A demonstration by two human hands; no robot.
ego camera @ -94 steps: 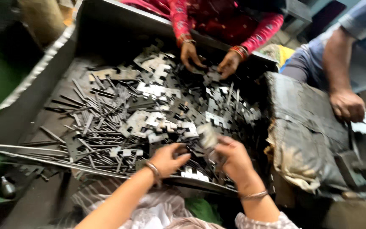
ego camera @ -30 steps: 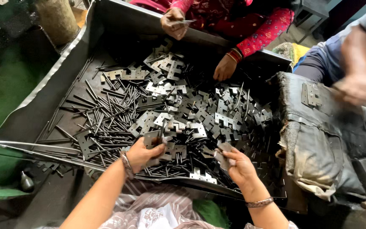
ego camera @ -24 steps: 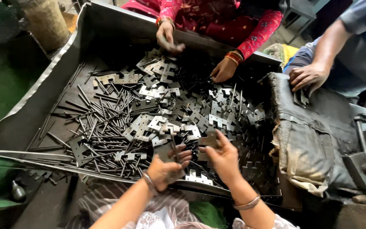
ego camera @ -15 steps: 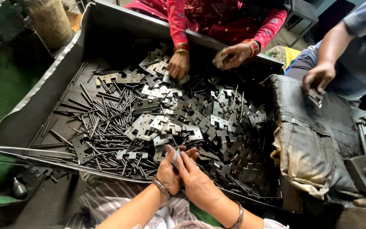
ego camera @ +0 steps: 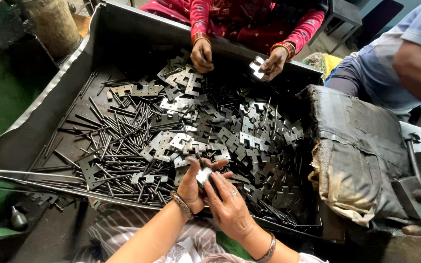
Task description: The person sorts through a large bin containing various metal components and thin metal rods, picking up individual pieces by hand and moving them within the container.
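My left hand (ego camera: 193, 187) and my right hand (ego camera: 230, 207) meet at the near edge of a big dark metal tray (ego camera: 40, 126). Between them they grip a small flat metal stamped plate (ego camera: 202, 175); the left fingers curl under it and the right fingers press on it from the side. A thin metal pin seems to stick up from the plate, but blur hides the detail. The tray is full of loose stamped plates (ego camera: 249, 141) and thin metal pins (ego camera: 118, 141).
Across the tray a person in red sleeves picks at plates with one hand (ego camera: 201, 54) and holds a plate in the other (ego camera: 271, 62). A second person in blue (ego camera: 405, 58) stands at right. A worn padded block (ego camera: 361, 156) sits right of the tray.
My hands were apart picking in the pile; they have since come together over one plate at the near edge. The person opposite lifted a plate in one hand.
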